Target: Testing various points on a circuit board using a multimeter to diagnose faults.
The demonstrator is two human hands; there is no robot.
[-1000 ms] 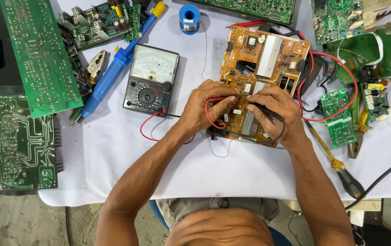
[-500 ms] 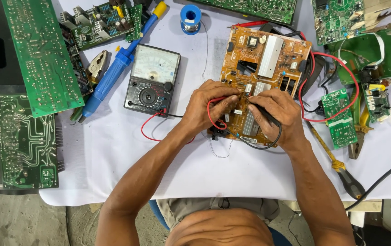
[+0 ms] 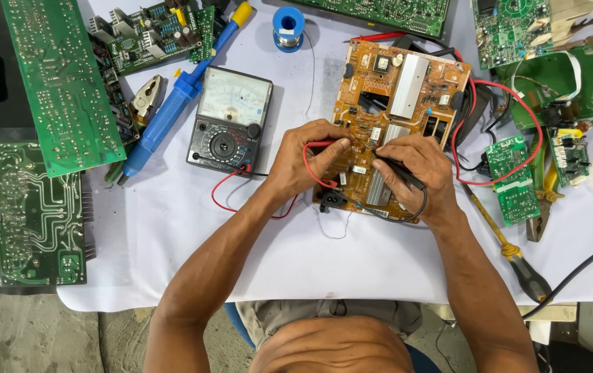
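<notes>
We have both probes down on the orange circuit board [image 3: 407, 90], which lies flat on the white tabletop [image 3: 172, 228] just right of the analog multimeter [image 3: 231, 121]. Our left hand [image 3: 307, 159] pinches the red probe [image 3: 321, 145]; our right hand [image 3: 414, 173] grips the black probe [image 3: 400, 173], tips close together mid-board. We judge the testing underway, with much of the board seemingly left to check.

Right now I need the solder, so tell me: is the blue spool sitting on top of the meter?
No, the blue solder spool lies on the white cloth above and to the right of the analog meter, apart from it.
</notes>
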